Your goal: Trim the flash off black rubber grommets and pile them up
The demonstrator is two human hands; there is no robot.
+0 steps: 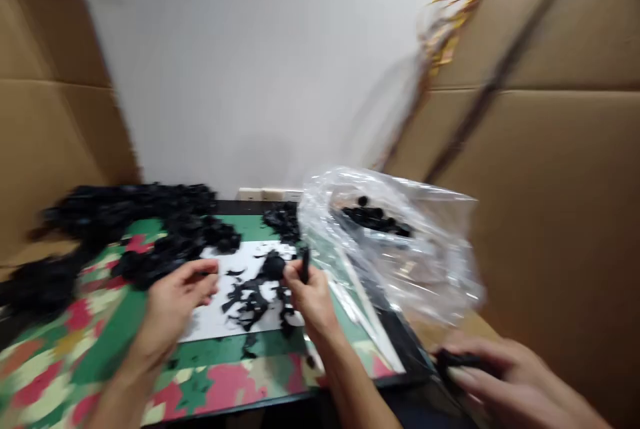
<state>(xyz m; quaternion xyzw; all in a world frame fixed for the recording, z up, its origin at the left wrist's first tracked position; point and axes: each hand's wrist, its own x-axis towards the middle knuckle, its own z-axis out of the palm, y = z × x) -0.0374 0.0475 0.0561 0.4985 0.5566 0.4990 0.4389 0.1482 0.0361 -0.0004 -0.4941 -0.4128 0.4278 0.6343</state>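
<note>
My right hand is closed around a short black cylindrical piece, which stands up out of the grip. To its left, my left hand has its thumb and fingers curled together above the edge of a white sheet. Something dark shows between those fingertips, too small and blurred to name. Between the hands, loose black scraps lie scattered on the sheet. A round black lump sits close to my right fingertips.
Black heaps cover the back left. A clear plastic bag holds several black cylinders. Another person's hand grips a black object at lower right. Cardboard stands on both sides; a patterned board covers the table.
</note>
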